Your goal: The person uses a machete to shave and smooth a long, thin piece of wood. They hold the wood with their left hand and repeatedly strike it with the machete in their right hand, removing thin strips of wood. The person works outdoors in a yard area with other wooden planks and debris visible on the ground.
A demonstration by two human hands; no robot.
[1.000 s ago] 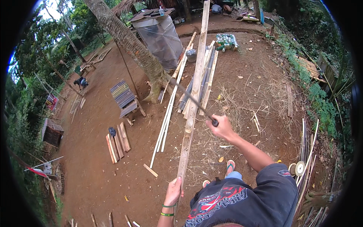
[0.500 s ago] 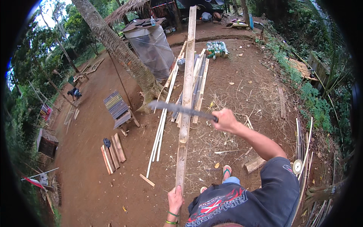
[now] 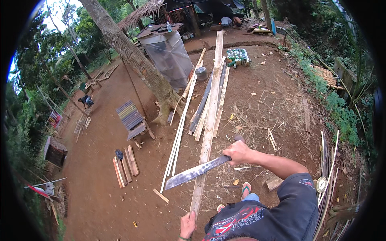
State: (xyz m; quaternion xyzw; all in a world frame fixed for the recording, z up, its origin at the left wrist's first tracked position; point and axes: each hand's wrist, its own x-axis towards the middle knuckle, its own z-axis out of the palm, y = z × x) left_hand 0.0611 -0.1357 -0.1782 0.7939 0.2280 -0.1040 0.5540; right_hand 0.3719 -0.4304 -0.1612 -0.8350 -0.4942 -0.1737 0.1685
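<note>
In the lower centre of the frame | long bamboo slat [image 3: 208, 120] is held at its near end by the left hand [image 3: 187, 225], grip clenched | machete [image 3: 196, 172] is grasped in the right hand [image 3: 238, 152], blade laid across the slat | no cut is visible yet; trimming judged barely begun

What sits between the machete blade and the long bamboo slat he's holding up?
Nothing visible. The machete, gripped by the right hand, already crosses in front of the bamboo slat, which the left hand holds at its near end. Whether blade and slat touch is unclear.
</note>
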